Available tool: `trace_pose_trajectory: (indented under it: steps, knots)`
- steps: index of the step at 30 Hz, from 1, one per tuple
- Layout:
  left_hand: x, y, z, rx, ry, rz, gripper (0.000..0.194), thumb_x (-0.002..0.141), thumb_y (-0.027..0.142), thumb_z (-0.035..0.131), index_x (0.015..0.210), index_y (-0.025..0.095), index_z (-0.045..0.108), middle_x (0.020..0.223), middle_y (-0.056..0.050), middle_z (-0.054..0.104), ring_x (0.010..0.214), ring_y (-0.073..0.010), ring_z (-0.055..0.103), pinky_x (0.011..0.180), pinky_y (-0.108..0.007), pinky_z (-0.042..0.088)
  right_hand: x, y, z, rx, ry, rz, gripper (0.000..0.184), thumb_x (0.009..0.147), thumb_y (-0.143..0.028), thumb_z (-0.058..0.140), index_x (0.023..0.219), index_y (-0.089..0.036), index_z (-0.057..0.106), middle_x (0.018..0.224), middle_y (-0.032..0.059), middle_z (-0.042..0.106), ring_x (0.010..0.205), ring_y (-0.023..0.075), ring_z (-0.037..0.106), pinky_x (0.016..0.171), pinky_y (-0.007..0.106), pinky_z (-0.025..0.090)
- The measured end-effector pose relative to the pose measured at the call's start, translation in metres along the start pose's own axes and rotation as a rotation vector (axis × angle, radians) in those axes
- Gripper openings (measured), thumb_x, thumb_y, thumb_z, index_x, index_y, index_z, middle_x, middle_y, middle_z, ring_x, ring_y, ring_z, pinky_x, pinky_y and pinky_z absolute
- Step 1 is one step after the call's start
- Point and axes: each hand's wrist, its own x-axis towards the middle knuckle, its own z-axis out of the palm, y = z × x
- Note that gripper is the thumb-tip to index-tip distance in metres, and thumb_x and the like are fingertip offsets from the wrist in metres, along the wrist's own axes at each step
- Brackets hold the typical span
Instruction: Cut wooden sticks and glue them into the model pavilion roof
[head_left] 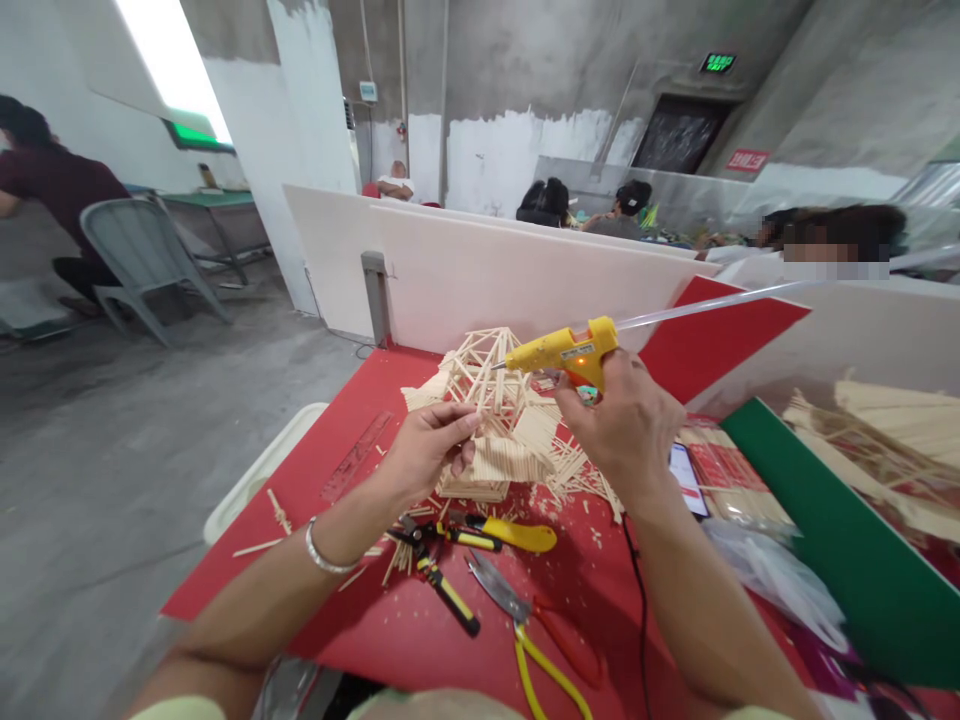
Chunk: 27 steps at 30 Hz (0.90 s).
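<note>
At the far left we see a seated person [64, 195] near a grey chair [139, 245]. A pale tray [259, 480] sits beside the left edge of our red desk [375, 390], where a clear ruler [358, 455] lies flat. Our left hand [431, 450], with a bracelet [318, 552] at the wrist, has thumb and forefinger pinched together at the near side of the stick frame [499, 375]; we cannot tell whether a stick is between them. The frame stands toward the back of the desk, with flat stick panels [510, 460] around it and loose sticks to its right. Nearer us lie a black-and-yellow tool [446, 590], a yellow-handled cutter [517, 532] and pliers [506, 595] with one red and one yellow handle. Our right hand [626, 425] is clamped round the handle of a yellow glue gun [566, 350], its nozzle pointing left before the frame and a long clear glue stick [690, 310] jutting from its back. Farther right are a phone [686, 480], packs of sticks [739, 480], a plastic bag [776, 580] and a green board [847, 560].
</note>
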Motion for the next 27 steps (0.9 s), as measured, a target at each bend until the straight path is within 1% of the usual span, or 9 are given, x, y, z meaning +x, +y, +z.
trace_pose_trajectory:
  steps: [8,19,27]
  knots:
    - [-0.0024,-0.001,0.0011,-0.004,-0.029,0.011,0.028,0.07,0.028,0.082,0.088,0.011,0.069,0.068,0.001,0.065,0.043,-0.0048,0.055,0.036,-0.016,0.043,-0.0024,0.0019,-0.002,-0.001,-0.005,0.005,0.038,0.087,-0.046,0.052,0.108,-0.016,0.056,0.089,0.0069,0.066,0.068,0.0173,0.054,0.057,0.029,0.021]
    - [-0.0052,-0.0015,0.0009,0.018,-0.04,0.004,0.029,0.068,0.03,0.083,0.085,0.012,0.068,0.068,0.002,0.064,0.043,-0.0044,0.054,0.036,-0.016,0.042,-0.0042,0.0029,-0.0033,0.023,-0.017,0.024,0.04,0.088,-0.047,0.05,0.111,-0.015,0.055,0.091,0.0082,0.066,0.069,0.0182,0.055,0.057,0.029,0.021]
    - [-0.0057,-0.0003,0.0007,0.015,-0.045,0.011,0.028,0.068,0.029,0.083,0.084,0.012,0.068,0.066,0.002,0.062,0.043,-0.0044,0.053,0.036,-0.016,0.042,-0.0047,0.0036,-0.0028,0.012,-0.002,0.0,0.036,0.087,-0.045,0.05,0.107,-0.016,0.056,0.086,0.0067,0.066,0.066,0.0169,0.053,0.057,0.029,0.021]
